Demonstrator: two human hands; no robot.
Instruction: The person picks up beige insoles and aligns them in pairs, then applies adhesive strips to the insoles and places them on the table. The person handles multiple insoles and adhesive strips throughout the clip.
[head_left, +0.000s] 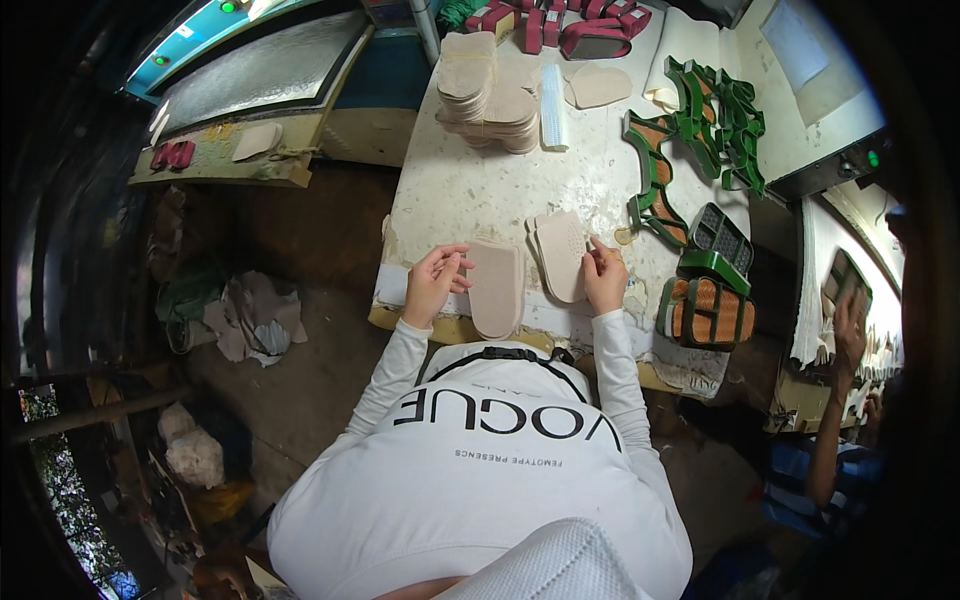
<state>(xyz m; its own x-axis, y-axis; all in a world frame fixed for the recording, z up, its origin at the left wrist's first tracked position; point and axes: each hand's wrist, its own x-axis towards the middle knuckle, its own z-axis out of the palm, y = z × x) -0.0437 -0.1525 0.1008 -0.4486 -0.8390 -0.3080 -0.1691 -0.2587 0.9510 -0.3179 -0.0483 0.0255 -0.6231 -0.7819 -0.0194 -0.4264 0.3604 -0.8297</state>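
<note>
Near the front edge of the table, a stack of beige insoles [495, 290] lies in front of me. Beside its left edge is my left hand [436, 284], open, with fingers apart and slightly curled and the fingertips close to the stack. A second small group of beige insoles [560, 258], tilted and fanned a little, with small dots on the top one, lies to the right. My right hand [606, 278] is at its right edge, index finger raised and thumb by the rim. Neither hand visibly grips anything.
Tall insole piles [490, 115] stand at the back left beside a blue face mask [553, 108] and a loose insole [598, 87]. Green cutting dies [655, 180] line the right side; maroon dies [595, 38] sit at the back. Another person's hand [850, 325] works at far right.
</note>
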